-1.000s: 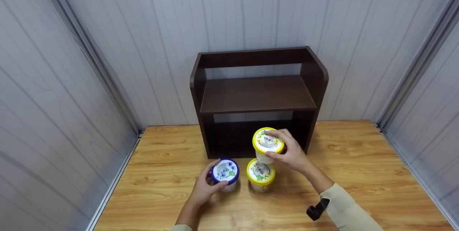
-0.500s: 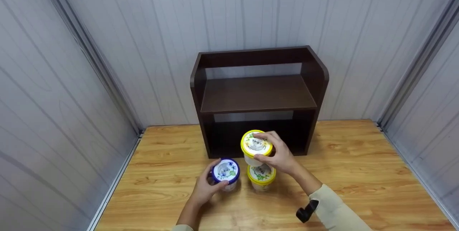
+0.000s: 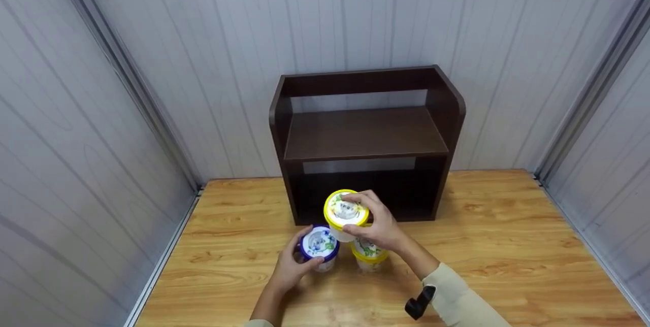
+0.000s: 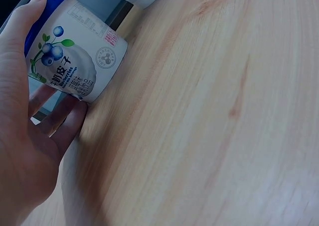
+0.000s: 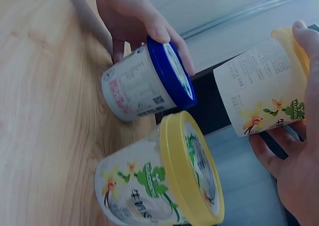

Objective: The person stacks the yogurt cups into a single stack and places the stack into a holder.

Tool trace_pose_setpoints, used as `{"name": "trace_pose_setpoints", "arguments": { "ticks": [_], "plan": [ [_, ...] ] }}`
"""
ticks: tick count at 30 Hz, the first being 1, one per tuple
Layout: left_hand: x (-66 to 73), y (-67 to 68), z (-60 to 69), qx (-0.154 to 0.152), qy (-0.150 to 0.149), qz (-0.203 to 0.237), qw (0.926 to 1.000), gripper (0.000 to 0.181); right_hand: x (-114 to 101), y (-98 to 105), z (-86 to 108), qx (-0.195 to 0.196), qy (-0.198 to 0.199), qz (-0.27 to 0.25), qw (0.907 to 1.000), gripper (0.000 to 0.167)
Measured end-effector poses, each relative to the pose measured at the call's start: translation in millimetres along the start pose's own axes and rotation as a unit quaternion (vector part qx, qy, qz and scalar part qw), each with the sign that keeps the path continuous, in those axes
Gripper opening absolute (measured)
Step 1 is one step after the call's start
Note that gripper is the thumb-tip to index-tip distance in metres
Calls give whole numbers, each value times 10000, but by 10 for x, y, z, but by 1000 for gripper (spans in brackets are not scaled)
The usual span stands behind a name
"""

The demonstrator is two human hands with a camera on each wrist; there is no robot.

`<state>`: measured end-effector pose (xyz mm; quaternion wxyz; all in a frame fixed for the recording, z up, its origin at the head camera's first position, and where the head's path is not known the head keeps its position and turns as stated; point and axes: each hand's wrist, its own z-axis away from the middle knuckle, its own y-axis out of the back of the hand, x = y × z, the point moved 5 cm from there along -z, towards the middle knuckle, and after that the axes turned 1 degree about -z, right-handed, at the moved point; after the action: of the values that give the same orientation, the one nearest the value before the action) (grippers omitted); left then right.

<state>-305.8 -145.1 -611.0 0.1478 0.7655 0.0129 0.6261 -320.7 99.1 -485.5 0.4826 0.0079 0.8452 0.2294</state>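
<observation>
My left hand [image 3: 290, 268] grips a blue-lidded tub [image 3: 319, 242] standing on the table; in the left wrist view its side [image 4: 75, 51] shows blueberries. My right hand [image 3: 381, 225] holds a yellow-lidded tub [image 3: 341, 210] by its lid rim, raised off the table. That tub hangs above and behind the space between the blue-lidded tub and a second yellow-lidded tub [image 3: 370, 258], partly covering the latter in the head view. From the right wrist, the standing yellow-lidded tub [image 5: 144, 181] and the blue-lidded one [image 5: 139, 84] are beside each other, with the held tub [image 5: 264, 84] apart from both.
A dark brown two-level shelf [image 3: 365, 134] stands on the wooden table [image 3: 228, 246] behind the tubs. Pale panelled walls [image 3: 244, 22] rise at the back and on both sides. A black object [image 3: 420, 302] hangs at the right sleeve.
My right hand has moved left and slightly toward the front with its yellow-lidded tub, from above the standing yellow-lidded tub toward the blue-lidded one. My left hand has stayed in place.
</observation>
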Motion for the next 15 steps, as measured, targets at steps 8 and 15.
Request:
{"name": "trace_pose_setpoints", "arguments": {
  "ticks": [8, 15],
  "plan": [
    [3, -7, 0, -92, -50, 181, 9998, 82, -44, -131, -32, -103, 122, -148, 9998, 60],
    [-21, -9, -9, -144, 107, 139, 9997, 81, -37, -245, -56, -167, 167, -219, 9995, 60]
  ]
}}
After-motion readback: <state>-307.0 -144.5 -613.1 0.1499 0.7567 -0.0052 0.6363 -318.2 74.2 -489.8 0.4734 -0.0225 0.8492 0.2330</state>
